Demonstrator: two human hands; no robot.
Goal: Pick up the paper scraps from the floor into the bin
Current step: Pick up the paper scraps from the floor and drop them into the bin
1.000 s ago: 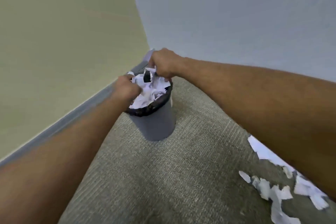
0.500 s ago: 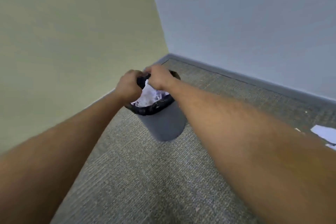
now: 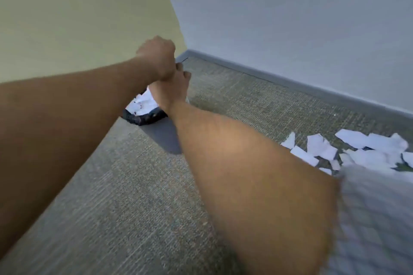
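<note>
While both fists, left hand [image 3: 157, 57] and right hand [image 3: 172, 87], sit curled over bin [image 3: 163, 136] at frame centre w/ grip contents unclear, shake out fully before going for scraps [image 3: 348, 152] mid-right.

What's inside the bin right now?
White paper scraps fill the bin up to its black liner. The right hand and left forearm cover the far part of the opening, so anything there or deeper down is hidden.
</note>
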